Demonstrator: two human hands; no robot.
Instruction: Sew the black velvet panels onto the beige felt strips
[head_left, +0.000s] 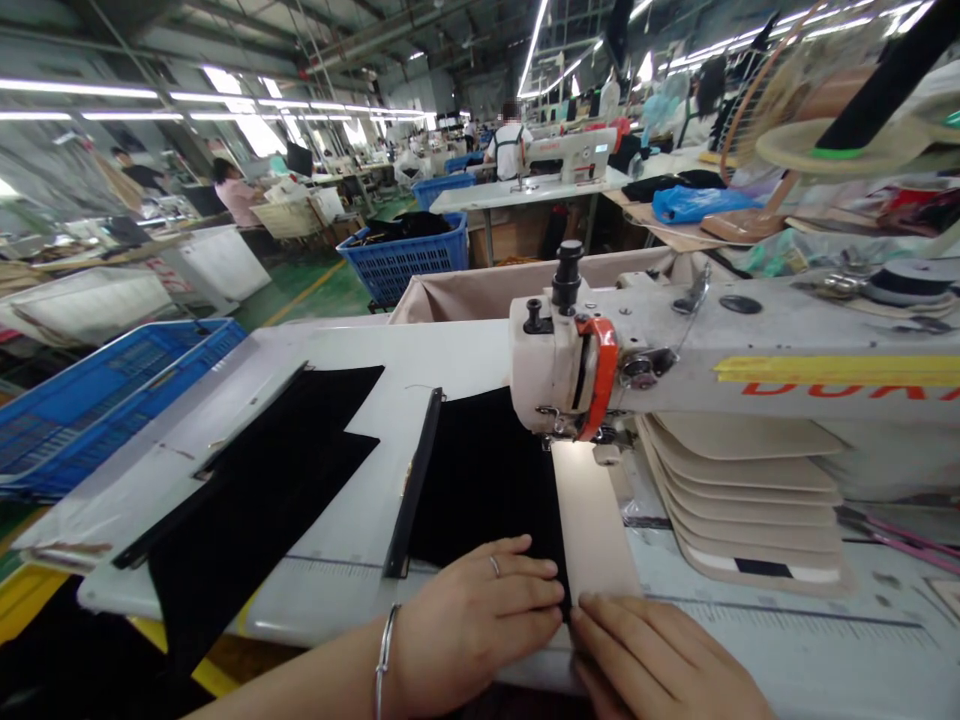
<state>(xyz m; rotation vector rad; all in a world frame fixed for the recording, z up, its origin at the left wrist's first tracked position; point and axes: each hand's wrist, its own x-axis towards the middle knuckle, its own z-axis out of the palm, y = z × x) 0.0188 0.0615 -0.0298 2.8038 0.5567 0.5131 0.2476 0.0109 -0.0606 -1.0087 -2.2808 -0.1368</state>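
Observation:
My left hand (469,620) lies flat on a black fabric piece (480,475), fingers stretched toward the seam line, with a ring and a bracelet showing. My right hand (660,655) rests beside it, fingertips pressing the near end of a beige strip (592,515). Strip and black fabric run side by side under the sewing machine head (570,365), which has an orange guard. Both hands lie near the front edge of the white table (457,345).
More black fabric (262,500) drapes over the table's left side. A stack of beige pieces (742,490) sits under the machine arm. Blue baskets (82,400) stand left and behind. Other workers sit at distant machines.

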